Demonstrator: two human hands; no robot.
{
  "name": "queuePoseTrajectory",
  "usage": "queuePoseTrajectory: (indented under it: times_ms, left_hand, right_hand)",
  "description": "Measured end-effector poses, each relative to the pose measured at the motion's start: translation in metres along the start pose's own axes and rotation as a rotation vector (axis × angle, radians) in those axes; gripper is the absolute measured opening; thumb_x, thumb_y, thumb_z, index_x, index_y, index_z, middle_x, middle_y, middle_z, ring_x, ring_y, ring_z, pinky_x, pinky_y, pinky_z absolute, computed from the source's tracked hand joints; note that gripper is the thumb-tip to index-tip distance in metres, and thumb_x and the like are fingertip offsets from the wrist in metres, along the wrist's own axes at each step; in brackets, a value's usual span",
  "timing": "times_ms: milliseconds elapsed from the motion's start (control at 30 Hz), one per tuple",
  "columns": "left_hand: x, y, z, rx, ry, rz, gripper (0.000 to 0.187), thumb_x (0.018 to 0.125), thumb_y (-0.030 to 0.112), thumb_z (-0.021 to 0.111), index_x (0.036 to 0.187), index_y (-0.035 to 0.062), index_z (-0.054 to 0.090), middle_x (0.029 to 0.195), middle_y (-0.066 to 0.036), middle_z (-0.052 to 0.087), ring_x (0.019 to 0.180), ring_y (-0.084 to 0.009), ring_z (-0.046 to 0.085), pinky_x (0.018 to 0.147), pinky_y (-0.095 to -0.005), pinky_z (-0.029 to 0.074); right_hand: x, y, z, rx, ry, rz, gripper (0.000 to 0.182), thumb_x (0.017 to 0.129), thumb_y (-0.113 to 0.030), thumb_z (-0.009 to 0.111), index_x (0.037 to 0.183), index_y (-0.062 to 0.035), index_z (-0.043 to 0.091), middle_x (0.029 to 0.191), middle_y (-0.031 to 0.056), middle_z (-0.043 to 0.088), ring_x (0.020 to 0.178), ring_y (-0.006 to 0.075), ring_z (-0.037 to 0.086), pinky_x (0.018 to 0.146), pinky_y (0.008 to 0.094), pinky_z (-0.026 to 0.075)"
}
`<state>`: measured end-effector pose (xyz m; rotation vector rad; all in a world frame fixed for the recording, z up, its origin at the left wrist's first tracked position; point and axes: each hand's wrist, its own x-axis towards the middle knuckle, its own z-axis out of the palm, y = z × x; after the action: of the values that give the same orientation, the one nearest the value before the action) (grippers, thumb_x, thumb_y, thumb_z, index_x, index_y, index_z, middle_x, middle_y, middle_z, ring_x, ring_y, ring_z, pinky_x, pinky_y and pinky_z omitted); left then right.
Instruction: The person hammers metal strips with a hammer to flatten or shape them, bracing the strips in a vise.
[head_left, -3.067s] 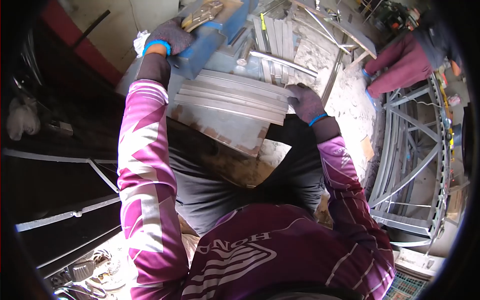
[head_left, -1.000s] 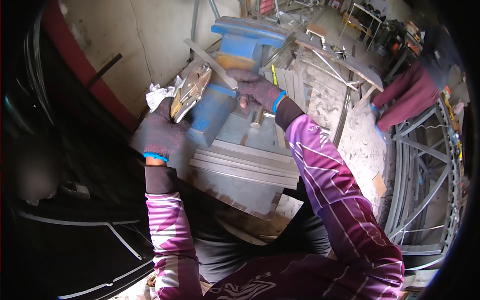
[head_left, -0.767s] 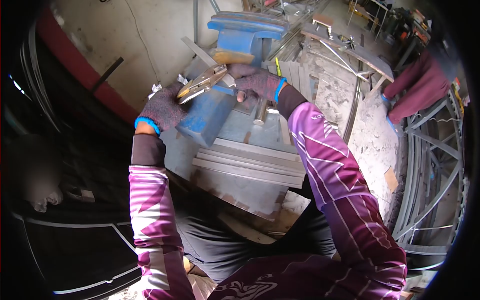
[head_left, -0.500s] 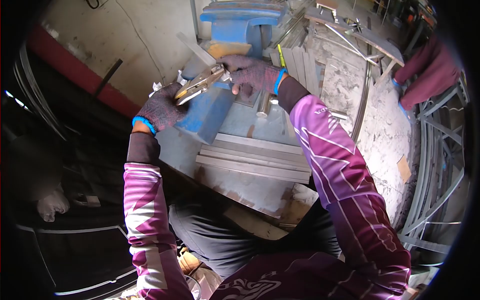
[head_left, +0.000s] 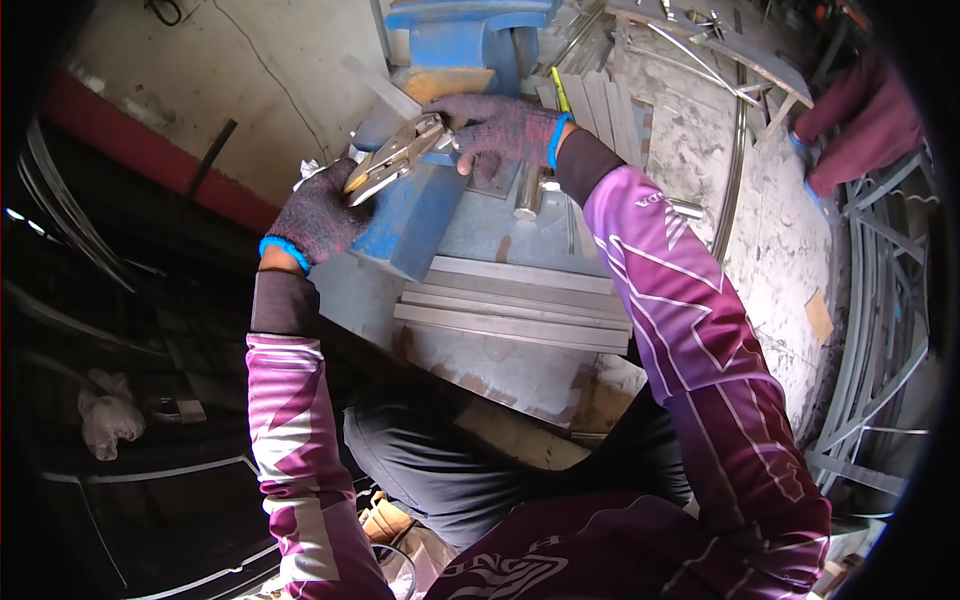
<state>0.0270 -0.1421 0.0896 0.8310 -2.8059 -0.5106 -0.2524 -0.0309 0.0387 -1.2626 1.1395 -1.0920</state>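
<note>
Steel locking pliers (head_left: 403, 148) sit above the blue vise (head_left: 410, 228), our left hand (head_left: 318, 212) wrapped round their handles, presumably for leverage. Our right hand (head_left: 508, 132) grips a flat bar (head_left: 384, 88) by its near end, seemingly steadying it; whether the pliers bite it, we cannot tell.

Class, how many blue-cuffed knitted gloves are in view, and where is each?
2. One is on the left hand, gripping the locking pliers; the other is on the right hand, at the near end of the flat metal strip. Others may be hidden in shadow.
</note>
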Motion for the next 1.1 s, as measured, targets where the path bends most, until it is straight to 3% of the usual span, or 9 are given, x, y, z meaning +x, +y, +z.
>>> queuePoseTrajectory:
  times_ms: [300, 467, 733, 800, 867, 900, 967, 1100]
  left_hand:
    - [0.003, 0.003, -0.001, 0.034, -0.028, -0.039, 0.037, 0.084, 0.020, 0.066, 0.120, 0.0081, 0.063, 0.105, -0.025, 0.070, 0.102, -0.0435, 0.067, 0.089, -0.0455, 0.054]
    - [0.003, 0.002, 0.000, 0.052, -0.027, -0.040, 0.037, 0.084, 0.020, 0.066, 0.119, 0.0082, 0.063, 0.105, -0.025, 0.069, 0.102, -0.0438, 0.067, 0.089, -0.0457, 0.054]
    - [0.002, 0.008, -0.002, 0.052, -0.052, -0.090, 0.036, 0.085, 0.020, 0.066, 0.119, 0.0083, 0.063, 0.104, -0.024, 0.070, 0.102, -0.0431, 0.067, 0.090, -0.0456, 0.054]
    - [0.002, 0.004, -0.001, 0.040, -0.057, -0.052, 0.041, 0.086, 0.012, 0.066, 0.125, 0.0041, 0.062, 0.104, -0.022, 0.069, 0.097, -0.0338, 0.068, 0.090, -0.0394, 0.052]
    - [0.002, 0.001, 0.001, 0.040, -0.046, -0.044, 0.041, 0.086, 0.012, 0.067, 0.125, 0.0040, 0.062, 0.104, -0.022, 0.069, 0.098, -0.0342, 0.068, 0.090, -0.0394, 0.052]
    - [0.002, 0.003, 0.000, 0.042, -0.034, -0.035, 0.041, 0.085, 0.012, 0.067, 0.125, 0.0039, 0.062, 0.105, -0.023, 0.069, 0.098, -0.0345, 0.068, 0.091, -0.0394, 0.052]
    - [0.002, 0.005, 0.000, 0.049, -0.035, -0.053, 0.041, 0.085, 0.012, 0.067, 0.126, 0.0039, 0.062, 0.105, -0.023, 0.069, 0.099, -0.0349, 0.068, 0.091, -0.0395, 0.052]
    - [0.001, 0.005, 0.000, 0.054, -0.024, -0.032, 0.041, 0.085, 0.011, 0.066, 0.125, 0.0038, 0.062, 0.106, -0.023, 0.069, 0.099, -0.0355, 0.068, 0.092, -0.0395, 0.052]
  right_hand:
    - [-0.003, -0.011, -0.001, 0.069, -0.013, 0.123, 0.072, 0.088, -0.009, 0.058, 0.157, -0.0109, 0.036, 0.087, 0.0182, 0.070, 0.070, 0.0269, 0.070, 0.066, 0.0389, 0.061]
    - [-0.007, -0.019, 0.004, 0.020, 0.017, 0.137, 0.069, 0.090, -0.019, 0.055, 0.156, -0.0104, 0.038, 0.086, 0.0192, 0.070, 0.066, 0.0264, 0.070, 0.064, 0.0385, 0.061]
    - [-0.006, -0.013, 0.006, 0.014, 0.048, 0.056, 0.068, 0.090, -0.022, 0.055, 0.155, -0.0099, 0.039, 0.087, 0.0185, 0.070, 0.067, 0.0254, 0.070, 0.064, 0.0380, 0.061]
    - [-0.005, -0.012, 0.007, 0.026, 0.053, 0.055, 0.068, 0.091, -0.023, 0.055, 0.155, -0.0102, 0.039, 0.088, 0.0183, 0.070, 0.067, 0.0254, 0.070, 0.064, 0.0377, 0.061]
    - [-0.005, -0.014, 0.006, -0.024, 0.042, 0.120, 0.046, 0.100, -0.031, 0.047, 0.146, -0.0261, 0.049, 0.081, 0.0112, 0.069, 0.060, 0.0228, 0.070, 0.060, 0.0366, 0.063]
    - [-0.007, -0.018, 0.006, -0.023, 0.042, 0.119, 0.046, 0.100, -0.031, 0.047, 0.146, -0.0261, 0.049, 0.081, 0.0112, 0.069, 0.060, 0.0228, 0.070, 0.060, 0.0366, 0.063]
    - [-0.011, -0.024, 0.006, -0.007, 0.025, 0.155, 0.067, 0.092, -0.024, 0.056, 0.155, -0.0114, 0.040, 0.108, 0.0151, 0.068, 0.074, 0.0239, 0.071, 0.065, 0.0362, 0.062]
    - [-0.003, -0.007, 0.003, 0.053, 0.031, 0.061, 0.066, 0.093, -0.025, 0.057, 0.155, -0.0115, 0.039, 0.111, 0.0137, 0.067, 0.078, 0.0235, 0.071, 0.065, 0.0369, 0.063]
